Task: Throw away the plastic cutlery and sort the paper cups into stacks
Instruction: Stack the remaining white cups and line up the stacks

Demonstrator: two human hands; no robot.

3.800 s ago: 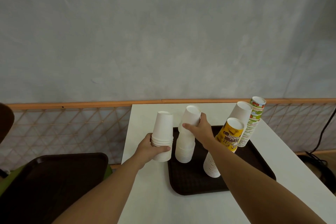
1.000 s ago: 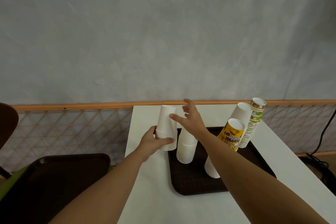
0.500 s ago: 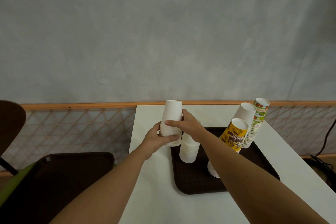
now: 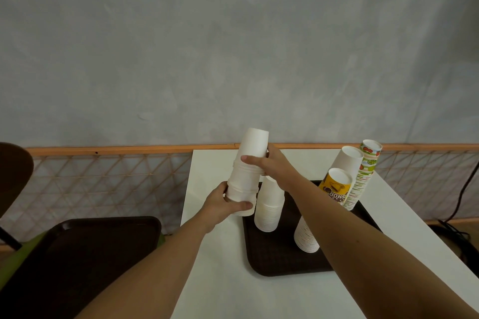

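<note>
left hand [image 4: 223, 206] grip curled round base of white cup stack [image 4: 246, 176], held tilted above desk [image 4: 233, 280] beside brown tray [image 4: 274, 261], right hand [image 4: 269, 166] grip pinching its upper part, second white stack [image 4: 268, 210], yellow-topped stack [image 4: 334, 186] and striped stack [image 4: 363, 176] on tray

held stack [image 4: 246, 173]: white cups, mouths down, slightly tilted, in the air at the tray's [image 4: 272, 264] left edge. left hand [image 4: 223, 204] grips its base, right hand [image 4: 269, 166] its upper part. on the tray, mouths down: short white stack [image 4: 268, 210] just beside it, yellow-topped stack [image 4: 335, 185], tall white stack [image 4: 350, 160], and patterned stack [image 4: 363, 176], these three leaning right.
</note>
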